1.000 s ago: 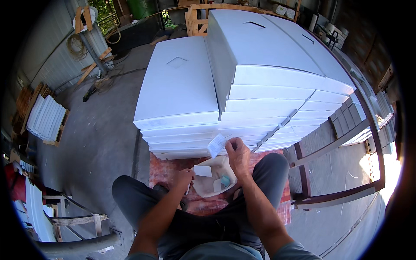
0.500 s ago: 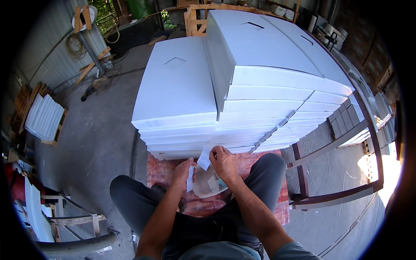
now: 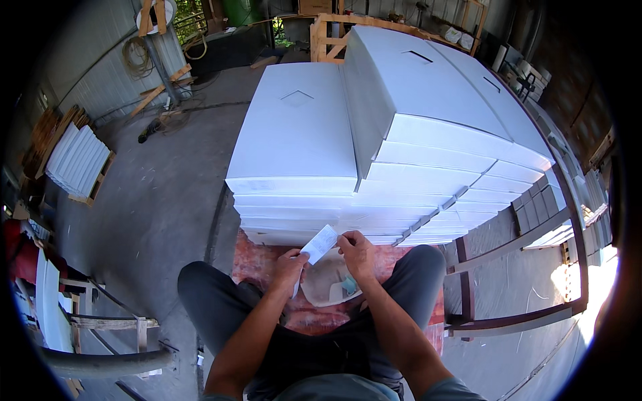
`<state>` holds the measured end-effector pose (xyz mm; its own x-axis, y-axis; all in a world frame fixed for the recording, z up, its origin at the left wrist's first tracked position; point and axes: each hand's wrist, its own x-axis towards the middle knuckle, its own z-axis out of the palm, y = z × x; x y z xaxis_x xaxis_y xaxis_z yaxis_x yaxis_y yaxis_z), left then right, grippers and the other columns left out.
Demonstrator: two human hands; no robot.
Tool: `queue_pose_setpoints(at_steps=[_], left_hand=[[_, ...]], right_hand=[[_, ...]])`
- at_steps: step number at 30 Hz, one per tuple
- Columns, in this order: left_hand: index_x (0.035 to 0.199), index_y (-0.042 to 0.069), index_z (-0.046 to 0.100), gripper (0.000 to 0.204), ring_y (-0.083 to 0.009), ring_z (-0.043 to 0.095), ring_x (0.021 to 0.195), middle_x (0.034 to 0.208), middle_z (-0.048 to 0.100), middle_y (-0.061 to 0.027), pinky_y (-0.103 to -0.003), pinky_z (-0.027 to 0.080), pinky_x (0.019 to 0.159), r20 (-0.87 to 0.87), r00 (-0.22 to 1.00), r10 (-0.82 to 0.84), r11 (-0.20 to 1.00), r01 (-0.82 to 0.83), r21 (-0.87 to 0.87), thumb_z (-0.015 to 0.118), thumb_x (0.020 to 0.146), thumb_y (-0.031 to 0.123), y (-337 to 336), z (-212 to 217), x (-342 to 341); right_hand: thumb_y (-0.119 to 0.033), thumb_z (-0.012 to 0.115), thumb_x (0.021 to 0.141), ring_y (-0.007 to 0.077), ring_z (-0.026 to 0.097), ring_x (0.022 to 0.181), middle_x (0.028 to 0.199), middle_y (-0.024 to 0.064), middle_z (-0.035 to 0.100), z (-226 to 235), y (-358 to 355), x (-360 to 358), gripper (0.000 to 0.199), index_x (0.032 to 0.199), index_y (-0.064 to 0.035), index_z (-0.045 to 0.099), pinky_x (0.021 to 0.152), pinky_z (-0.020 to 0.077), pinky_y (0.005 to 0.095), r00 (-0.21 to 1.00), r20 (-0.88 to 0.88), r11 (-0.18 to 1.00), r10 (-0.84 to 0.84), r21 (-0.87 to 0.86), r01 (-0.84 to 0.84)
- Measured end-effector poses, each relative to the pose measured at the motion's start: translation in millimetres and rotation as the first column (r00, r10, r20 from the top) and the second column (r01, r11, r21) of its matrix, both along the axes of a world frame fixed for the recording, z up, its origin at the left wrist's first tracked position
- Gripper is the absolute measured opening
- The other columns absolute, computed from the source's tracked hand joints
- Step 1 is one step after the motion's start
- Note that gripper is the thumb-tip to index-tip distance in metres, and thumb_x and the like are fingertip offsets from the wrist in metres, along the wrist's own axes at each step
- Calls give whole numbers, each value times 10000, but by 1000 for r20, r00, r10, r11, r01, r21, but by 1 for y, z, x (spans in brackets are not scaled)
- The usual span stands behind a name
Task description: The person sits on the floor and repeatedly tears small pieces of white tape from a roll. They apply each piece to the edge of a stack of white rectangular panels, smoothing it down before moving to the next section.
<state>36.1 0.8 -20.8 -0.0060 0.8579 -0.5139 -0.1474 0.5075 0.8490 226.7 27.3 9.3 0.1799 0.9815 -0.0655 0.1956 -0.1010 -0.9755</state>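
Note:
A small white paper slip (image 3: 319,244), faintly printed, stretches at a slant between my hands. My left hand (image 3: 289,269) is closed on its lower left end, and a narrow white strip shows just below those fingers. At the upper right edge of the slip, my right hand (image 3: 357,254) pinches with thumb and fingertips. Both hands are above a beige, rounded, cap-like thing (image 3: 317,289) with a teal scrap (image 3: 349,286) on it. That lies on a worn red board (image 3: 324,322) between my bent knees. Right beyond my hands stand stacked flat white cartons (image 3: 291,184).
The carton stack (image 3: 441,83) is taller on the right. A dark metal frame (image 3: 580,267) bounds the right side. Another pallet of white pieces (image 3: 79,162) stands far left; a pipe-like rail (image 3: 107,362) is near left. A person's red clothing (image 3: 19,250) shows at the left edge.
The slip has gone from hanging under my right hand to a slanted hold between both hands. My right hand has shifted slightly right. A teal scrap now shows below; the whole view has shifted.

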Motion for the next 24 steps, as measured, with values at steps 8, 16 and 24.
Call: queue_pose_setpoints(at_steps=[8, 16, 24], left_hand=[[950, 32, 656, 161, -78, 515, 508, 696, 594, -16, -246, 394, 433, -158, 987, 35, 993, -17, 113, 643, 879, 175, 7, 41, -34], [967, 10, 699, 247, -143, 592, 619, 735, 665, -80, -299, 458, 573, -450, 883, 136, 954, 6, 299, 662, 823, 207, 50, 28, -103], [1012, 20, 679, 289, -275, 665, 817, 914, 693, -157, -360, 506, 749, -629, 717, 300, 907, -10, 420, 629, 831, 240, 84, 11, -135]], right_hand=[[-176, 668, 880, 98, 601, 686, 821, 32, 666, -8, 2, -28, 148, 934, -41, 641, 589, 479, 243, 837, -543, 969, -61, -233, -81], [-180, 729, 849, 110, 620, 732, 898, -7, 663, -27, 24, -107, 179, 985, -127, 625, 618, 516, 271, 657, -723, 928, -211, -360, -98], [-211, 720, 844, 136, 589, 809, 954, -4, 625, -29, 53, -156, 250, 1036, -129, 582, 662, 497, 307, 593, -756, 908, -278, -409, -95]])
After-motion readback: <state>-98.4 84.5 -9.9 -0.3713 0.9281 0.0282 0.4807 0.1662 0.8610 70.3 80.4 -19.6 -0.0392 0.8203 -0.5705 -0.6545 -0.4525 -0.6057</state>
